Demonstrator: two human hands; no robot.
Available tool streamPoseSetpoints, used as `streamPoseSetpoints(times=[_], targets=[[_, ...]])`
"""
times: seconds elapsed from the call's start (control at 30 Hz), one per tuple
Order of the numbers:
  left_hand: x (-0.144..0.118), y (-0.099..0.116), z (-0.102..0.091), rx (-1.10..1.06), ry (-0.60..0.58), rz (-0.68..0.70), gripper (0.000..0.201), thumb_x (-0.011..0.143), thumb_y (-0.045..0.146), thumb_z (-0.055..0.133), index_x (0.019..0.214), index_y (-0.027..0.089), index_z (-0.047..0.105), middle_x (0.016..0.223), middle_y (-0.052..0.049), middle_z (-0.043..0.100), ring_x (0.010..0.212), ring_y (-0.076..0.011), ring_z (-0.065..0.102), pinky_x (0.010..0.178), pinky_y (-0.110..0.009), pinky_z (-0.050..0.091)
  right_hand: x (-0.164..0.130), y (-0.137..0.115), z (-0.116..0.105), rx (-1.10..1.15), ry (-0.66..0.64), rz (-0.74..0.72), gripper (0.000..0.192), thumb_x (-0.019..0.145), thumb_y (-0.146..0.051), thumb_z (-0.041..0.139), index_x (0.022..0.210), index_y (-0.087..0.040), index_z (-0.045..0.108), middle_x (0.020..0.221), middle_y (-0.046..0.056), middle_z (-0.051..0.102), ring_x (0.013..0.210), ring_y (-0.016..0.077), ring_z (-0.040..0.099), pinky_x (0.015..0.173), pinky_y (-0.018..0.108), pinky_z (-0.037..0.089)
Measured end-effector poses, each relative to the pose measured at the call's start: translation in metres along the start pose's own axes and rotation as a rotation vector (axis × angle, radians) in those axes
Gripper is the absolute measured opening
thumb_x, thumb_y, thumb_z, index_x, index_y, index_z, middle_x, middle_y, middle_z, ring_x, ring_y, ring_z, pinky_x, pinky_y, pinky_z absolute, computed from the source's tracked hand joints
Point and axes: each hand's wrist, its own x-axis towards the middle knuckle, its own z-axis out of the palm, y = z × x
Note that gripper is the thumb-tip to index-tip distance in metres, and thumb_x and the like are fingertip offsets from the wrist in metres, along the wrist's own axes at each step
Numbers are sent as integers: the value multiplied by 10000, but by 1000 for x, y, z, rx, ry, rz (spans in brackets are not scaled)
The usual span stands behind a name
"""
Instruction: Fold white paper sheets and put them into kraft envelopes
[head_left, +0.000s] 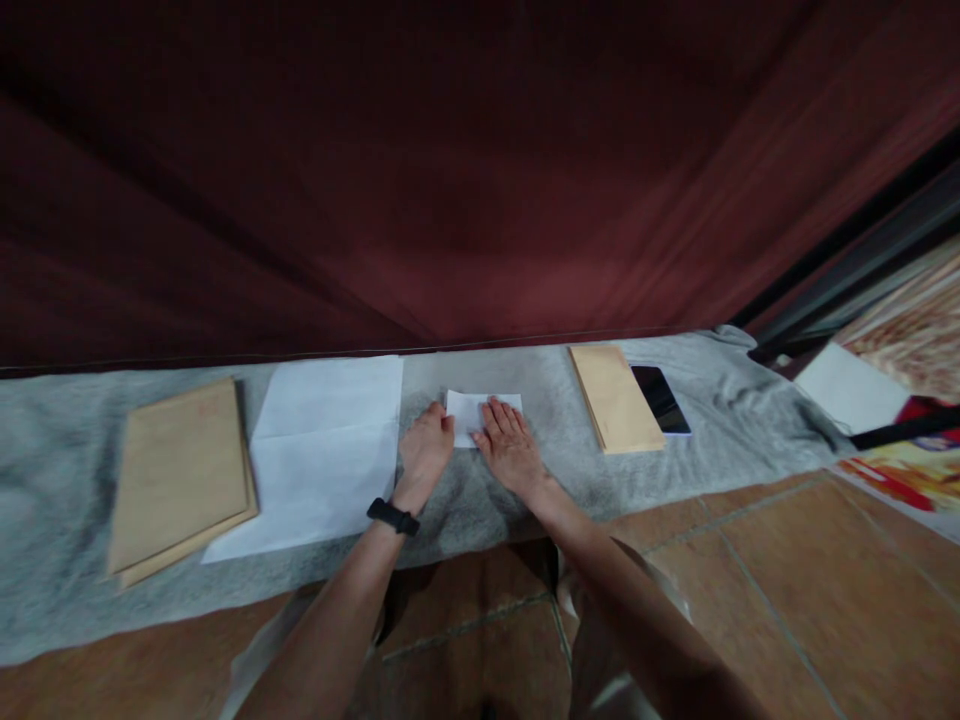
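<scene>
Both hands press flat, fingers spread, nothing clasped in either grip, left hand point(424, 443) and right hand point(510, 447) on a small folded white paper point(474, 410) mid-cloth (apparently folded already), with unfolded sheets point(322, 455) and envelopes point(180, 475) untouched beside.

Bare forearms, no sleeves in view. Black band point(392, 516) on left wrist, narrow, dark buckle side up. Right wrist bare. Light shorts point(600, 650) at knees.

Folded paper point(480, 412) lies between sheets point(322, 455) and envelopes point(616, 398).
</scene>
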Motion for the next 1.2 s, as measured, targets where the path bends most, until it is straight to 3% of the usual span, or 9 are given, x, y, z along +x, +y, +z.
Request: streamPoseSetpoints(times=[0.53,0.67,0.77,0.87,0.93,1.2], targets=[[-9,3,6,73,70,11,390,1031,317,354,1279,134,593,1011,-181,759,956,-321,736,823,-368,517,-1,-4,11,-26,42,60,538,1095,-385,326,1572,-146,400,1647,114,348,1525,251,336,1247,433,234],[-10,2,12,93,180,79,395,1018,272,368,1310,96,569,1154,-207,720,1088,-340,691,930,-417,502,-1,-4,11,-14,38,67,544,1095,-390,316,1575,-146,396,1648,112,347,1528,253,330,1251,430,220],[-8,5,25,53,290,246,420,1011,224,362,1361,102,559,1360,-198,637,1268,-317,601,1074,-443,449,0,-4,10,4,27,61,553,1086,-373,332,1581,-130,384,1650,127,338,1529,271,327,1250,444,218],[-7,10,42,-19,253,466,484,1032,273,353,1465,112,499,1539,-154,518,1429,-258,477,1193,-409,369,0,-4,9,9,-1,50,547,1061,-273,354,1586,-120,372,1657,132,316,1533,275,317,1254,453,210],[-7,11,52,-16,201,529,527,1046,326,333,1511,113,460,1584,-137,474,1495,-240,395,1246,-415,301,0,-3,8,6,-19,40,563,1034,-204,361,1591,-126,363,1664,121,302,1539,270,304,1256,452,205],[-10,4,63,81,171,428,619,1055,374,259,1584,63,341,1650,-146,343,1567,-245,236,1292,-446,176,-1,0,12,26,24,50,542,1054,-237,337,1582,-125,382,1650,122,339,1530,270,323,1250,460,228]])
